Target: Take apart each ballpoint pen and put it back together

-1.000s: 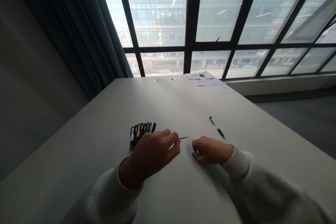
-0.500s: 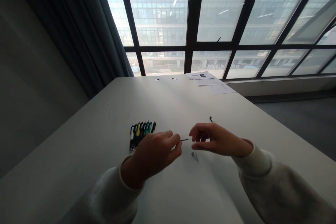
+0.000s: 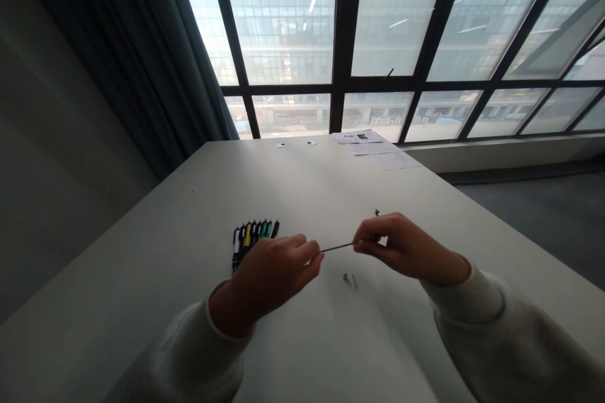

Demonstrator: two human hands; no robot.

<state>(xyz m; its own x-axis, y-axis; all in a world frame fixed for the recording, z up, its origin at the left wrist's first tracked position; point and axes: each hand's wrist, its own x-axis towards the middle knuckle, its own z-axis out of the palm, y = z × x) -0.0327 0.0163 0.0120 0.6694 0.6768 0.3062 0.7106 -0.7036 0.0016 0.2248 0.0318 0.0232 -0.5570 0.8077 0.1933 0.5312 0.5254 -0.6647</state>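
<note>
A thin dark rod, perhaps a pen refill (image 3: 336,247), stretches between my two hands above the white table (image 3: 302,189). My left hand (image 3: 278,274) pinches its left end. The fingertips of my right hand (image 3: 401,245) are closed on its right end. Below the rod, small pen parts (image 3: 350,279) lie on the table. Beyond my right hand, the tip of a dark piece (image 3: 377,211) shows, the rest hidden. A row of several pens (image 3: 248,238), black, white, yellow and green, lies behind my left hand, which partly covers it.
Printed papers (image 3: 371,146) lie at the table's far right edge. Two small white round pieces (image 3: 282,145) are near the far edge. Behind the table stand large windows, with a dark curtain (image 3: 155,75) on the left.
My right hand has closed on the rod's right end and moved a little to the right. More of the rod now shows between my hands.
</note>
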